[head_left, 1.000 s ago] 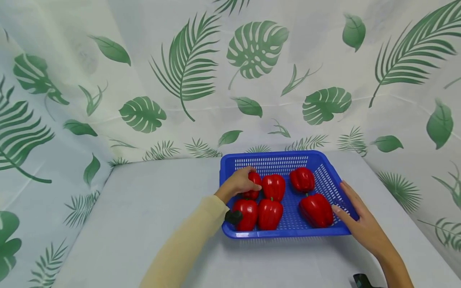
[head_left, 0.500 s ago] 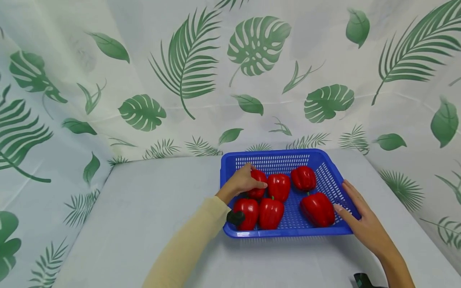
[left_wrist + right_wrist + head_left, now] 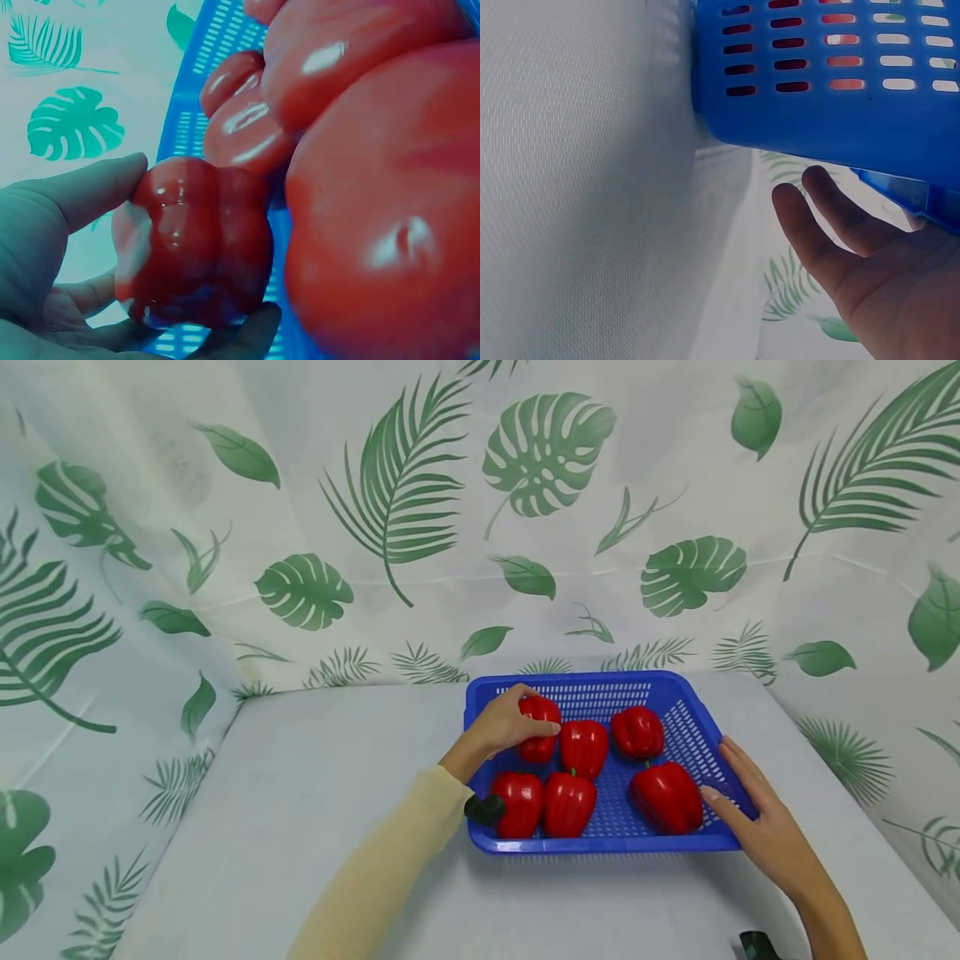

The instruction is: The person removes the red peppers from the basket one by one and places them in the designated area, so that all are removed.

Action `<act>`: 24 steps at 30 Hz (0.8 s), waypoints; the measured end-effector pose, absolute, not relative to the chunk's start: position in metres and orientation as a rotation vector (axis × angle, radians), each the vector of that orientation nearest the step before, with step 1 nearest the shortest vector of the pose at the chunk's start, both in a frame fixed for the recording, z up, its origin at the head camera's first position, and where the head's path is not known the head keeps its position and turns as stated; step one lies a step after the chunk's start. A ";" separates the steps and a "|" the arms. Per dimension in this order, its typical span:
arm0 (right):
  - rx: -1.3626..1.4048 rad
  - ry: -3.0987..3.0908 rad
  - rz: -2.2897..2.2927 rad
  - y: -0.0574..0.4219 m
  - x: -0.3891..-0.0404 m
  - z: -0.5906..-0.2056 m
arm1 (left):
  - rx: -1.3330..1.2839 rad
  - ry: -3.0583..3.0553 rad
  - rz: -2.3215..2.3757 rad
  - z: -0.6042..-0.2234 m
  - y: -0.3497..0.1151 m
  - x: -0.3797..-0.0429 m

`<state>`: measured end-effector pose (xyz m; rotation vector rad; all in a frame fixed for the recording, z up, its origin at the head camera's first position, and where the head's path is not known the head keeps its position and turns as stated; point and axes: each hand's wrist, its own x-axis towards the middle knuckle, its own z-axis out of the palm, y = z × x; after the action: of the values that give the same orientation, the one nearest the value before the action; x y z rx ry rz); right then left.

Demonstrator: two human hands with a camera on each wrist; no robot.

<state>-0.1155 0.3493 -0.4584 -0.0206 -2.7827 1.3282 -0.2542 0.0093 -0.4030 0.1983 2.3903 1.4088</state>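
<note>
My left hand (image 3: 506, 722) grips a red bell pepper (image 3: 540, 731) at the back left of the blue basket (image 3: 592, 846). In the left wrist view, the thumb and fingers lie around this pepper (image 3: 199, 244). Beside it lies another bell pepper (image 3: 584, 748); two more stand along the front left, the nearer one (image 3: 519, 806) close to my left wrist. On the basket's right side are a smaller-looking bell pepper (image 3: 637, 732) and a large one (image 3: 666, 798). My right hand (image 3: 772, 831) holds the basket's right rim, thumb over it and fingers along the outside.
The basket stands on a white table (image 3: 300, 793) near its back edge. Behind and beside it hangs a white cloth (image 3: 442, 635) printed with green leaves. Black devices sit at both wrists, the left one (image 3: 484, 810) hanging over the basket's front left corner.
My left hand has moved the gripped bell pepper up and toward the back of the basket. The bell pepper beside it has shifted slightly right. My right hand has stayed at the rim.
</note>
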 end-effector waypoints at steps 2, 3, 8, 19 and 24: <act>-0.021 -2.782 1.322 0.349 -0.115 -0.458 | 0.204 2.393 1.417 -0.399 0.006 -0.253; -0.020 -2.780 1.322 0.349 -0.115 -0.458 | 0.204 2.396 1.422 -0.397 0.004 -0.253; -0.025 -2.775 1.323 0.349 -0.115 -0.457 | 0.222 2.392 1.468 -0.391 -0.005 -0.251; -0.054 -2.779 1.320 0.348 -0.116 -0.458 | 0.304 2.444 1.546 -0.376 -0.027 -0.246; -0.059 -2.784 1.316 0.347 -0.116 -0.457 | 0.286 2.439 1.610 -0.372 -0.041 -0.245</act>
<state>-0.1164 0.3468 -0.4573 -0.0586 -2.7836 1.3157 -0.2446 -0.0414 -0.3719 0.2861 2.4393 1.6100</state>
